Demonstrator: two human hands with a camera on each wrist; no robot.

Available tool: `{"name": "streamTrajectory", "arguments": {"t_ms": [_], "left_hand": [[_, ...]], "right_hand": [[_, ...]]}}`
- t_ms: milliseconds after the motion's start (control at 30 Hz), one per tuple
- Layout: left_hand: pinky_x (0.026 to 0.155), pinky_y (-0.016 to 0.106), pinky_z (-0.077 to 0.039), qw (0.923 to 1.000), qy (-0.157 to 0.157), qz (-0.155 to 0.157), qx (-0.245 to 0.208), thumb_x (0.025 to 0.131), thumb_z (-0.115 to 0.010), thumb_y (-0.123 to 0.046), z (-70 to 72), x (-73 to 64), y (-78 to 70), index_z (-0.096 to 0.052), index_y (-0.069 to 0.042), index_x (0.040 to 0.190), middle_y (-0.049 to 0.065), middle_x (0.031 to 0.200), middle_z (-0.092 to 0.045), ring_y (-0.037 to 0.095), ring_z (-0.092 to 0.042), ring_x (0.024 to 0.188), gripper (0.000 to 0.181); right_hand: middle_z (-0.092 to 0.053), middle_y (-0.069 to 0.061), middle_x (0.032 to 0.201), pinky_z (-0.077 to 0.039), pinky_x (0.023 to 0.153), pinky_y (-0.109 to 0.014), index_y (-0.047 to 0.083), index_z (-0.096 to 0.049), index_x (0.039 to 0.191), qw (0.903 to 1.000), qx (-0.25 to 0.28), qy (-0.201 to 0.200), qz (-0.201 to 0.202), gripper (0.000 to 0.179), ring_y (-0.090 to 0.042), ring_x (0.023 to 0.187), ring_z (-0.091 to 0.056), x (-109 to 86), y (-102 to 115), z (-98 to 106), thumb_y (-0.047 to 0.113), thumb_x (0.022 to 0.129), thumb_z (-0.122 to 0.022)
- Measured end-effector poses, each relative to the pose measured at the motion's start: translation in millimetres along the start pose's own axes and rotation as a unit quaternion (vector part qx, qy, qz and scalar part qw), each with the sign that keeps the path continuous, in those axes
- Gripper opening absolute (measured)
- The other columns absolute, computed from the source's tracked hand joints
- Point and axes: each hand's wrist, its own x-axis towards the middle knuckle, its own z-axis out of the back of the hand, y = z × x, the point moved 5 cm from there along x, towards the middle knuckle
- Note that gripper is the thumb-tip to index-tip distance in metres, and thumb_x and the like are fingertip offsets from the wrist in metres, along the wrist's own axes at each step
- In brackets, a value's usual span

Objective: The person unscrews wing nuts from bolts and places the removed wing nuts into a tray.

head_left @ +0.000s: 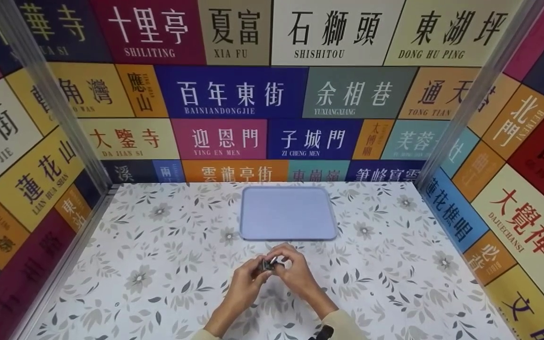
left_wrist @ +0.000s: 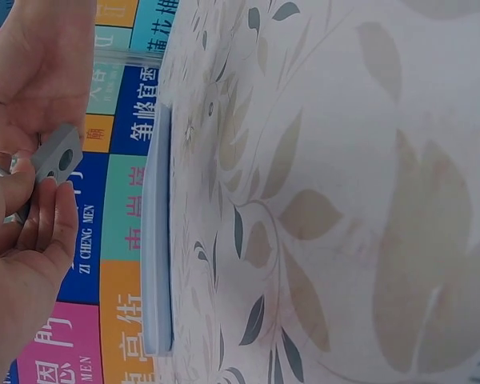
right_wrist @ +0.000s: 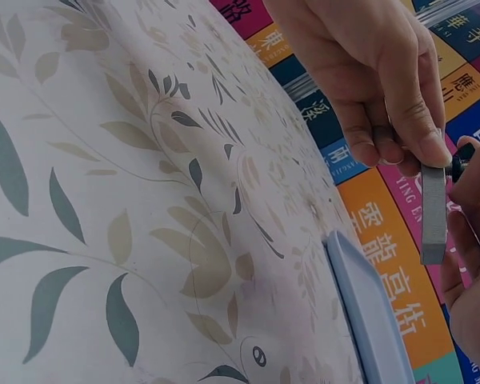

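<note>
A small grey metal block [left_wrist: 58, 154] with a round hole is held up between both hands, above the table. The left hand [head_left: 247, 279] pinches it between thumb and fingers. From the right wrist view, the block [right_wrist: 434, 212] appears edge-on as a narrow ribbed bar under the left thumb. A black knob-like part [right_wrist: 462, 161] sticks out from its side, and the right hand [head_left: 296, 271] holds this part with its fingertips. Fingers cover much of both pieces, so how they join cannot be seen.
A pale blue tray [head_left: 288, 213] lies on the table just beyond the hands. Leaf-patterned cloth [head_left: 168, 264] covers the table. Panels with coloured place-name signs [head_left: 232, 92] stand at the back and both sides.
</note>
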Motion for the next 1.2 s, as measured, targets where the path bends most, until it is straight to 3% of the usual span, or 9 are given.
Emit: {"name": "streamTrajectory", "arguments": {"t_ms": [167, 400, 533, 700, 833, 1000, 1067, 1200], "left_hand": [[0.064, 0.02, -0.055, 0.9999, 0.008, 0.009, 0.004, 0.093, -0.069, -0.009, -1.0, 0.9, -0.5, -0.066, 0.001, 0.121, 0.009, 0.089, -0.066, 0.002, -0.058, 0.072, 0.031], [0.068, 0.021, -0.057, 0.9989, 0.027, 0.027, -0.029, 0.095, -0.067, -0.01, -2.6, 1.0, -0.8, -0.063, 0.001, 0.127, 0.013, 0.101, -0.067, 0.007, -0.062, 0.077, 0.034], [0.068, 0.02, -0.057, 0.9987, 0.025, 0.037, -0.026, 0.094, -0.067, -0.01, -2.8, 1.0, 1.1, -0.063, 0.003, 0.128, 0.013, 0.1, -0.067, 0.006, -0.062, 0.077, 0.036], [0.069, 0.02, -0.058, 0.9992, 0.017, 0.031, -0.015, 0.094, -0.067, -0.008, -3.0, 1.1, 3.2, -0.062, 0.006, 0.127, 0.014, 0.1, -0.067, 0.004, -0.062, 0.077, 0.036], [0.069, 0.021, -0.059, 0.9996, 0.006, 0.021, -0.017, 0.093, -0.068, -0.005, -2.2, 1.5, 4.1, -0.062, 0.009, 0.123, 0.016, 0.099, -0.067, 0.004, -0.062, 0.076, 0.034], [0.07, 0.021, -0.059, 0.9993, -0.001, 0.027, -0.027, 0.093, -0.067, -0.005, -0.6, 1.8, 4.4, -0.063, 0.009, 0.123, 0.016, 0.099, -0.067, 0.006, -0.063, 0.079, 0.034], [0.07, 0.02, -0.059, 0.999, 0.0, 0.032, -0.033, 0.093, -0.067, -0.006, -0.2, 1.7, 4.0, -0.063, 0.008, 0.123, 0.016, 0.101, -0.068, 0.008, -0.065, 0.08, 0.033], [0.071, 0.02, -0.059, 0.9988, 0.004, 0.033, -0.035, 0.093, -0.068, -0.006, -0.7, 0.9, 4.2, -0.064, 0.005, 0.124, 0.014, 0.101, -0.068, 0.01, -0.064, 0.08, 0.033]], "right_hand": [[-0.069, -0.018, 0.096, -0.049, 0.077, -0.044, -0.001, -0.072, 0.087, 0.9999, -0.005, 0.003, 0.013, 0.021, -0.025, 0.095, -0.062, 1.8, 1, 1, -0.018, 0.079, -0.063], [-0.068, -0.016, 0.099, -0.046, 0.083, -0.046, 0.0, -0.072, 0.082, 0.9999, -0.002, 0.003, -0.016, 0.017, -0.023, 0.098, -0.061, 4.1, 0, 2, -0.014, 0.083, -0.063], [-0.069, -0.016, 0.098, -0.047, 0.082, -0.047, 0.0, -0.072, 0.082, 0.9998, -0.01, -0.002, -0.015, 0.017, -0.026, 0.097, -0.061, 4.3, 1, 1, -0.014, 0.084, -0.063], [-0.069, -0.017, 0.098, -0.047, 0.081, -0.045, 0.0, -0.073, 0.089, 0.9996, -0.012, -0.016, -0.019, 0.021, -0.029, 0.097, -0.06, 4.1, -5, 2, -0.016, 0.081, -0.062], [-0.069, -0.015, 0.103, -0.047, 0.082, -0.037, 0.001, -0.071, 0.1, 0.9987, -0.019, -0.027, -0.039, 0.029, -0.028, 0.098, -0.059, 2.1, -19, 4, -0.014, 0.081, -0.056], [-0.069, -0.014, 0.099, -0.045, 0.081, -0.025, 0.001, -0.071, 0.103, 0.9986, -0.041, -0.017, -0.028, 0.023, -0.029, 0.095, -0.059, -3.4, -24, 6, -0.007, 0.086, -0.058], [-0.069, -0.016, 0.096, -0.046, 0.079, -0.029, -0.001, -0.071, 0.102, 0.9991, -0.041, -0.008, -0.013, 0.016, -0.032, 0.093, -0.058, -5.4, -15, 7, -0.003, 0.088, -0.062], [-0.069, -0.006, 0.097, -0.048, 0.079, -0.038, 0.009, -0.072, 0.103, 0.9994, -0.035, 0.007, 0.001, 0.013, -0.026, 0.093, -0.06, -6.7, -23, 7, 0.012, 0.09, -0.072]]}}
